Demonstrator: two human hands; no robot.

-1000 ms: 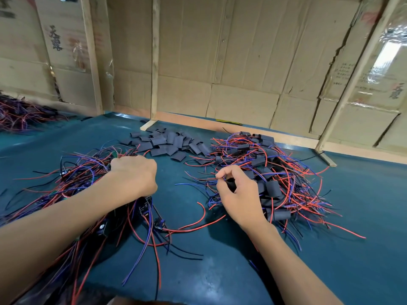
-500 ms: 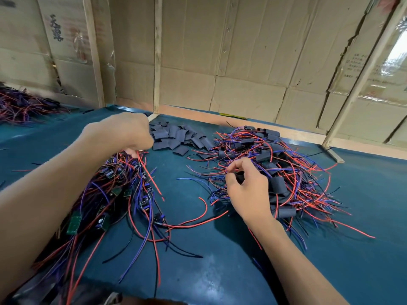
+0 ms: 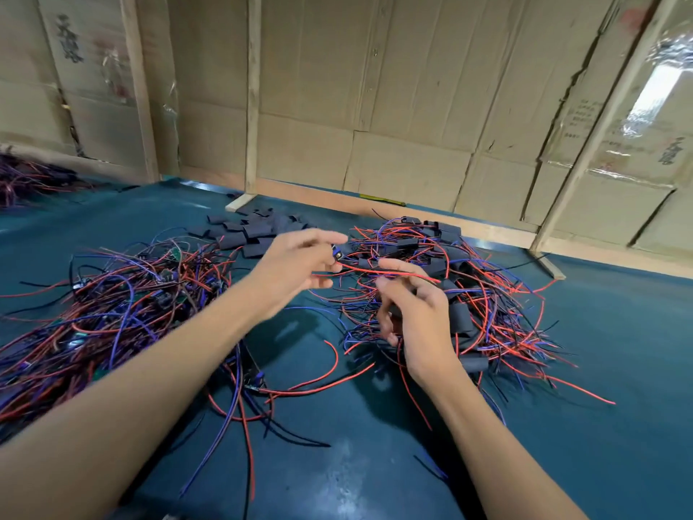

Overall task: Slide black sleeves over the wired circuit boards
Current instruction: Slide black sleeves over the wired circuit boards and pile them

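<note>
Left hand [image 3: 300,264] pinches a small wired circuit board [image 3: 337,254] above the worktop's [image 3: 600,407] middle; its red wire [image 3: 382,272] crosses the right hand [image 3: 416,313], whose curled fingers grip a black sleeve [image 3: 395,313].

i see dark printed characters on the cardboard panels [image 3: 93,69] at upper left and far right, too blurred for me to read.
</note>
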